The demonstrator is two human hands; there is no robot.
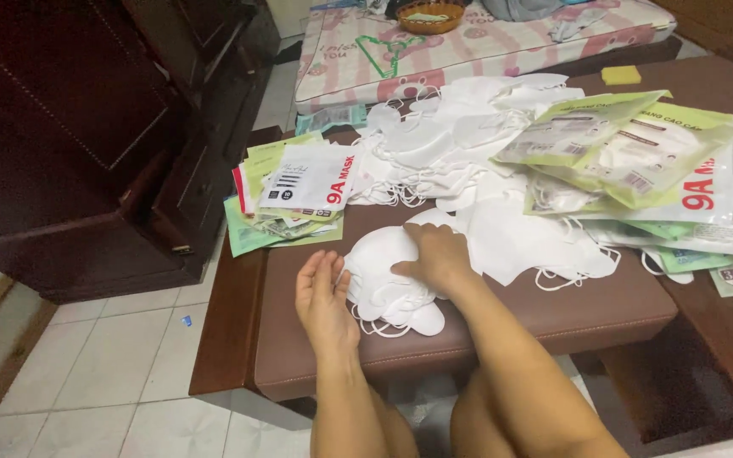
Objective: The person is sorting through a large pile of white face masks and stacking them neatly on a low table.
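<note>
Both hands – L (322, 297), R (436, 254) – on white mask stack (388, 280).

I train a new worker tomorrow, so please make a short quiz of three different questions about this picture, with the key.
1. True or false: the right hand rests on top of the small stack of white masks.
2. Where is the left hand? A) pressed flat on the packets B) open, at the stack's left edge C) on the floor
3. Fill in: the flat printed packets lie to the ___ of the big mask pile.

Key: 1 true; 2 B; 3 left.
</note>
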